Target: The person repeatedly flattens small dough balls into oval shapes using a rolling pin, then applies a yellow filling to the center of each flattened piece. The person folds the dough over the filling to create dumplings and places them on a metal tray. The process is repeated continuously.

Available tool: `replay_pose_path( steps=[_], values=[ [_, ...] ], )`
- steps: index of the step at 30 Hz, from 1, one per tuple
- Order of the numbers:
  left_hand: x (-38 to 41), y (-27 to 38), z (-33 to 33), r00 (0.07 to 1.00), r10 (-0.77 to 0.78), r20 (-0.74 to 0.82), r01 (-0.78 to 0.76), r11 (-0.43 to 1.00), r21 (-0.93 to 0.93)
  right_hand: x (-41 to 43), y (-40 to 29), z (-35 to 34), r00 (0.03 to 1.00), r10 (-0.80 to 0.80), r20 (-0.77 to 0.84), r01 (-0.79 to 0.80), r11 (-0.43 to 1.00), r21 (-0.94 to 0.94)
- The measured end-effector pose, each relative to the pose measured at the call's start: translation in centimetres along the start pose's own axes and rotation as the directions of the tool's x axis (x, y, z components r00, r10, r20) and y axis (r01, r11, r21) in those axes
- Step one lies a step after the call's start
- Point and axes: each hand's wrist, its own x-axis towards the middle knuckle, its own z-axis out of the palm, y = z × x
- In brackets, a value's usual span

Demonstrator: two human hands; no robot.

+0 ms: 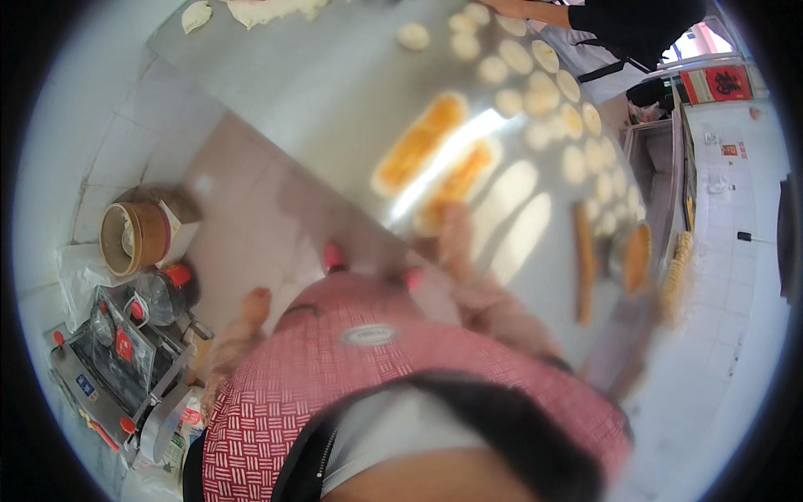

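Note:
My right hand [456,245] is blurred at the near edge of a steel worktop [301,94], touching or just beside a flat dough strip with orange-brown filling [461,176]. A second filled strip [420,144] lies behind it. Two plain pale dough strips [517,232] are to its right. Several small dough rounds [539,94] spread over the far and right part of the worktop. My left hand [256,306] hangs low at my left side, away from the worktop, with nothing visible in it. Blur hides the right fingers' exact hold.
A wooden rolling pin [583,263] and a round container with brown contents [637,257] are on the right. More dough [270,9] lies at the far left. Another person's arm [539,11] reaches in at the top. A bamboo steamer [135,238] and a large plastic bottle [160,298] stand left.

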Motion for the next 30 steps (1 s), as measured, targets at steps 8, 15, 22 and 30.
replay_pose_path(
  steps=[8, 15, 22, 30],
  values=[
    [-0.7, -3.3, -1.1, 0.999, 0.030, -0.022, -0.026, 0.987, 0.161, 13.5, 2.5, -1.7, 0.975, -0.153, -0.163, 0.002, 0.734, -0.679],
    [0.1, -2.1, 0.8, 0.996, -0.017, 0.088, -0.029, 0.870, 0.493, -2.0, -3.5, 1.5, 1.000, -0.008, 0.022, 0.014, 0.969, -0.245],
    [1.5, 1.7, 0.5, 0.989, 0.143, 0.030, -0.146, 0.974, 0.176, 9.9, 9.6, -12.9, 0.947, -0.187, -0.263, 0.070, 0.915, -0.398],
    [2.3, 2.6, -1.0, 0.998, -0.049, 0.043, 0.043, 0.990, 0.133, -6.6, -0.7, -4.8, 0.951, -0.301, -0.075, 0.184, 0.744, -0.642]
  ],
)
